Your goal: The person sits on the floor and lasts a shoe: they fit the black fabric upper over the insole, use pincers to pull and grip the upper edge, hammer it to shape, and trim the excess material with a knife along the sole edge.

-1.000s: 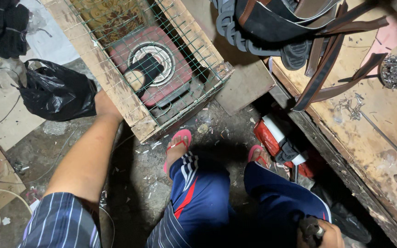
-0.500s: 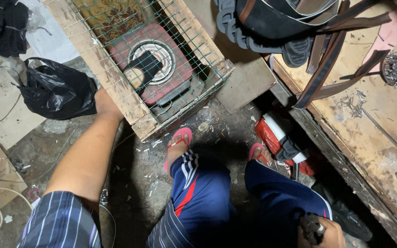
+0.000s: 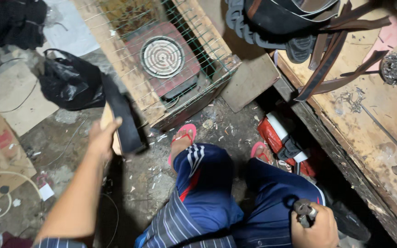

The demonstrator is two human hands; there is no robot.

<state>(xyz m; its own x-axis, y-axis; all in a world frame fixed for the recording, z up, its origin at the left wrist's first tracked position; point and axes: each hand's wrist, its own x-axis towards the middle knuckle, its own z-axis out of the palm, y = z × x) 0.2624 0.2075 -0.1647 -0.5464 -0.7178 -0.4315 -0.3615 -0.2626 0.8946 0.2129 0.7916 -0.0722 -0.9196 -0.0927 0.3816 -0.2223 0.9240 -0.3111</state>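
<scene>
My left hand (image 3: 102, 138) grips a flat black strip (image 3: 121, 117) with a pale underside, lifted clear of the wooden wire-mesh crate (image 3: 129, 69). Inside the crate sits a red electric hotplate (image 3: 163, 57) with a round coil. My right hand (image 3: 315, 227) rests on my right knee, closed around a small dark metal tool (image 3: 303, 212). My legs in blue track trousers and pink sandals (image 3: 182, 138) are in the middle of the view.
A black plastic bag (image 3: 67, 85) lies left of the crate. A wooden workbench (image 3: 373, 133) at right carries leather straps (image 3: 331, 59), nails and a yellow cap. A red and white object (image 3: 283, 140) sits under the bench. Cardboard and wires litter the dirty floor at left.
My left hand has drawn back from the crate towards me, bringing the black strip off the hotplate. The right hand stays on the knee.
</scene>
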